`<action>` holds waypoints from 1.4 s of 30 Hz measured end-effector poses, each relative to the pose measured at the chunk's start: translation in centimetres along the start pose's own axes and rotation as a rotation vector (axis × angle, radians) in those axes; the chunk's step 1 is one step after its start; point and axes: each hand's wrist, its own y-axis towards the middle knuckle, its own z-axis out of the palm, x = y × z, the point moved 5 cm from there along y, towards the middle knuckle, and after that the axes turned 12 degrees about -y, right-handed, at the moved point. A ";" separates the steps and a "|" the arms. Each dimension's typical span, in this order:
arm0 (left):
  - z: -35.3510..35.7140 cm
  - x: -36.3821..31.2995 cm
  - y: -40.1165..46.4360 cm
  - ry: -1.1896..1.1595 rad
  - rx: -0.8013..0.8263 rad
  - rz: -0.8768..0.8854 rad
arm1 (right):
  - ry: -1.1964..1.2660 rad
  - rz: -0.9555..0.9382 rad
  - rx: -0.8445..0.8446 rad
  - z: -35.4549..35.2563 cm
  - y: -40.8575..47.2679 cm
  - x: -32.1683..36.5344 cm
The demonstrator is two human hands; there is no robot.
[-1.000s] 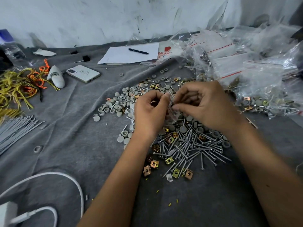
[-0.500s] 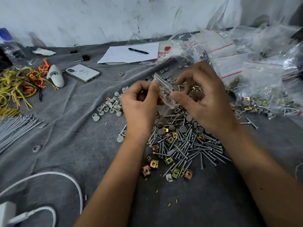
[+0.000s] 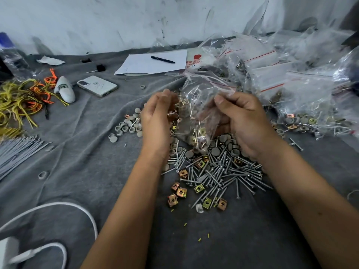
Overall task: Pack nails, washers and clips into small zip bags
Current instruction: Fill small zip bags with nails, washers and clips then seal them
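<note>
My right hand (image 3: 246,121) pinches the top of a small clear zip bag (image 3: 202,105) with a red strip and holds it up over the pile. Nails, a clip and grey washers show through its bottom. My left hand (image 3: 157,121) is just left of the bag with its fingers loosely straight, holding nothing I can see. Below both hands lie a heap of silver nails (image 3: 223,171), brass and yellow clips (image 3: 179,192) and grey round washers (image 3: 126,127) on the grey cloth (image 3: 77,152).
Filled zip bags (image 3: 301,88) are piled at the right. A phone (image 3: 97,85), paper (image 3: 143,65) with a pen (image 3: 163,59), yellow and orange wires (image 3: 19,98), grey ties (image 3: 17,152) and a white cable (image 3: 58,208) lie to the left and back.
Both hands pinched the bag's mouth before. Now my left hand has let go and opened, while my right hand holds the bag up, hanging upright.
</note>
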 end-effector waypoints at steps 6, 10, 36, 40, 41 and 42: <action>2.1 2.4 -1.4 0.088 0.398 -0.240 | -0.175 0.062 -0.199 -1.5 0.2 -0.8; 2.1 2.6 -1.4 0.070 0.369 -0.295 | -0.196 0.047 -0.282 -2.3 0.3 -0.8; 2.2 1.1 -0.6 0.371 0.347 0.191 | -0.649 -0.282 -0.134 -0.2 0.3 0.2; 2.1 1.2 -0.4 0.369 0.344 0.208 | -0.595 -0.263 -0.241 -0.9 0.2 0.2; 2.1 1.2 -0.4 0.367 0.348 0.218 | -0.571 -0.258 -0.248 -1.0 0.2 0.2; 2.2 1.1 -0.5 0.365 0.353 0.226 | -0.559 -0.258 -0.237 -1.0 0.3 0.2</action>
